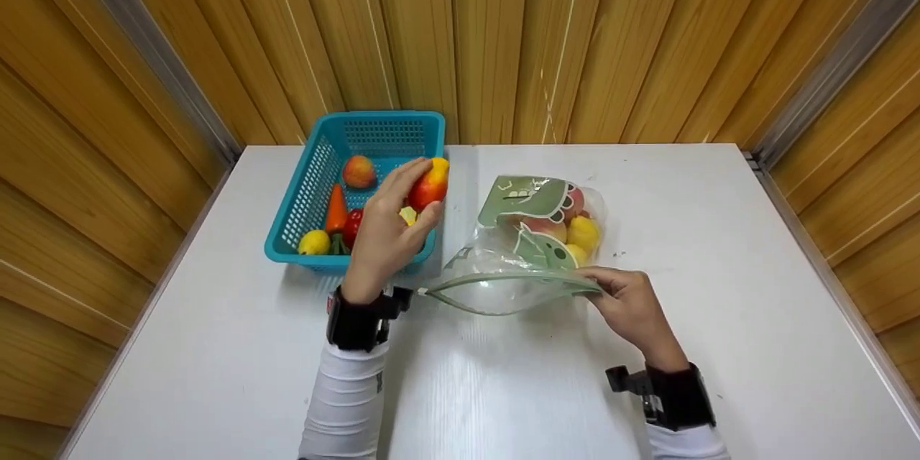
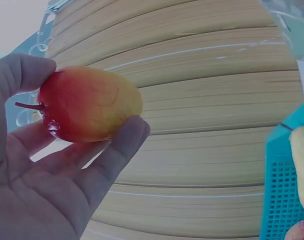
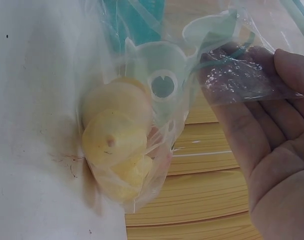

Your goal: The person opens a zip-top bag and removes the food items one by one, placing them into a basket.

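Note:
My left hand (image 1: 388,233) holds a red-and-yellow mango (image 1: 429,187) between thumb and fingertips, above the right side of a teal basket (image 1: 282,219). In the left wrist view the mango (image 2: 92,105) has a thin dark stem pointing toward the palm. With thumb and fingers my right hand (image 1: 632,305) pinches the right end of the green-edged mouth of a clear zip bag (image 1: 512,195). The bag lies on the table with its mouth parted toward me. Yellow and pinkish fruits show through its far part, pressed against the plastic in the right wrist view.
Inside the basket are a peach (image 1: 359,172), a carrot (image 1: 336,210), a lemon (image 1: 315,242) and a shiny red piece (image 1: 351,227), partly behind my left hand. Wood-patterned walls (image 1: 489,43) border the white table (image 1: 719,266) at the back and sides.

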